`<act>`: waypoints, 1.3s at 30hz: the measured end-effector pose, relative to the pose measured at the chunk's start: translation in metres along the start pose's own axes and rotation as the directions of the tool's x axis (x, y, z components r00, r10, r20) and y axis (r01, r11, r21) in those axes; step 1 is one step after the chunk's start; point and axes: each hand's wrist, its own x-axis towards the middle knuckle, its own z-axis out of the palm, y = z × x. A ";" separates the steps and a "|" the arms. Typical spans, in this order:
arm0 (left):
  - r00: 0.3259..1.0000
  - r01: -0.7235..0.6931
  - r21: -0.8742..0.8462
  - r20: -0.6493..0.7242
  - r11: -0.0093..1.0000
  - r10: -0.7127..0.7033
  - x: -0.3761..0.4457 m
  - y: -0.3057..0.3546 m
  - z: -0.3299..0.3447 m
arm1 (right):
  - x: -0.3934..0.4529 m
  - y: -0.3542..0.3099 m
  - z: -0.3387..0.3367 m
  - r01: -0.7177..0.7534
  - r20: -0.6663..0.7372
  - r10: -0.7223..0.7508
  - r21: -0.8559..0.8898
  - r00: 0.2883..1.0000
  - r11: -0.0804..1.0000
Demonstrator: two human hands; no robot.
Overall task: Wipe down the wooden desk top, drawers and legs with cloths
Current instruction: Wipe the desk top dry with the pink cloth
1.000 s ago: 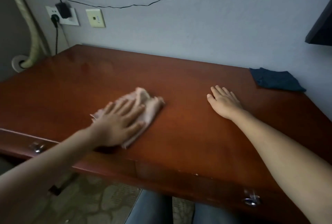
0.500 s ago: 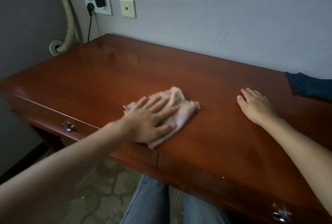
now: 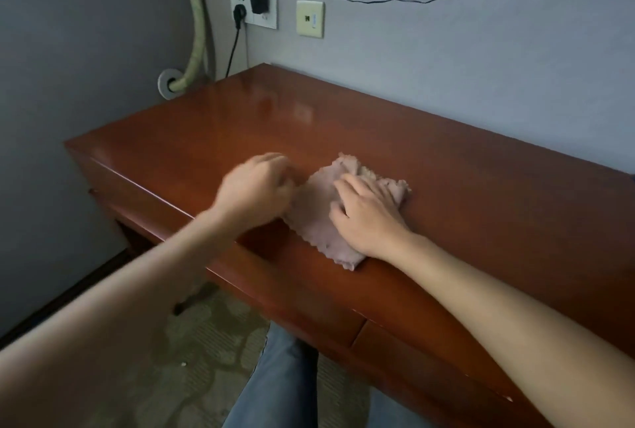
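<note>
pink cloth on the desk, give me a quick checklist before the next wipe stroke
1. Right hand on the pink cloth: ok, fingers spread on top.
2. Left hand off the cloth: cannot tell, blurred at its left edge.
3. Cloth flat on the desk top: not ok, rumpled at the far edge.
4. Cloth fully on the top: not ok, the near corner reaches the front edge.
5. Desk surface to the left free of items: ok.
</note>
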 end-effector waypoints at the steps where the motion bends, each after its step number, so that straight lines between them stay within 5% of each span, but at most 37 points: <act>1: 0.999 0.049 0.122 0.004 0.991 -0.049 -0.001 -0.026 -0.011 | 0.011 0.001 0.004 -0.042 0.034 0.043 -0.039 0.998 0.998; 3: 0.987 0.125 0.248 0.065 0.961 -0.146 0.000 -0.077 -0.024 | 0.036 0.008 0.005 -0.123 0.131 0.136 -0.104 0.982 0.987; 7: 0.961 0.170 0.186 0.188 0.968 -0.205 0.004 -0.112 -0.021 | 0.085 0.017 -0.003 -0.340 0.228 0.372 -0.169 0.900 0.925; 10: 0.960 0.188 0.121 0.186 0.975 -0.208 0.004 -0.107 -0.018 | 0.123 0.012 -0.001 -0.341 0.229 0.380 -0.191 0.896 0.920; 13: 0.967 0.182 0.076 0.167 0.980 -0.192 0.003 -0.113 -0.020 | 0.147 -0.026 0.013 -0.096 0.272 0.142 -0.174 0.952 0.980; 17: 0.950 0.304 -0.185 -0.008 0.934 -0.311 0.002 -0.113 -0.021 | 0.092 -0.093 0.032 0.233 0.292 -0.191 -0.115 0.937 0.966; 21: 0.953 0.299 -0.151 -0.005 0.942 -0.304 0.003 -0.113 -0.019 | 0.021 -0.081 0.023 0.570 0.272 -0.563 0.061 0.780 0.820; 23: 0.967 0.255 -0.060 0.042 0.965 -0.253 0.003 -0.112 -0.018 | 0.042 -0.037 0.014 0.517 0.262 -0.507 0.037 0.821 0.855; 25: 0.972 0.208 0.072 0.101 0.976 -0.214 0.003 -0.112 -0.016 | 0.078 0.016 0.007 0.227 0.219 -0.203 -0.089 0.954 0.970; 28: 0.968 0.168 0.191 0.155 0.967 -0.199 0.004 -0.111 -0.013 | 0.119 0.058 0.002 -0.246 0.186 0.283 -0.196 0.941 0.949; 30: 0.966 0.161 0.218 0.167 0.963 -0.199 0.004 -0.111 -0.012 | 0.120 0.028 0.010 -0.191 0.178 0.221 -0.171 0.959 0.966; 32: 0.964 0.149 0.236 0.182 0.960 -0.194 0.004 -0.111 -0.013 | 0.092 -0.030 0.021 0.058 0.190 -0.025 -0.167 0.981 0.984; 34: 0.962 0.117 0.275 0.206 0.954 -0.178 0.003 -0.109 -0.015 | 0.046 -0.077 0.029 0.334 0.235 -0.299 -0.123 0.925 0.935; 36: 0.956 0.069 0.314 0.250 0.947 -0.153 0.002 -0.107 -0.017 | 0.030 -0.084 0.023 0.462 0.287 -0.425 -0.070 0.858 0.884; 39: 0.949 0.056 0.346 0.272 0.936 -0.158 0.005 -0.107 -0.017 | 0.073 -0.028 0.011 0.226 0.309 -0.165 -0.175 0.937 0.958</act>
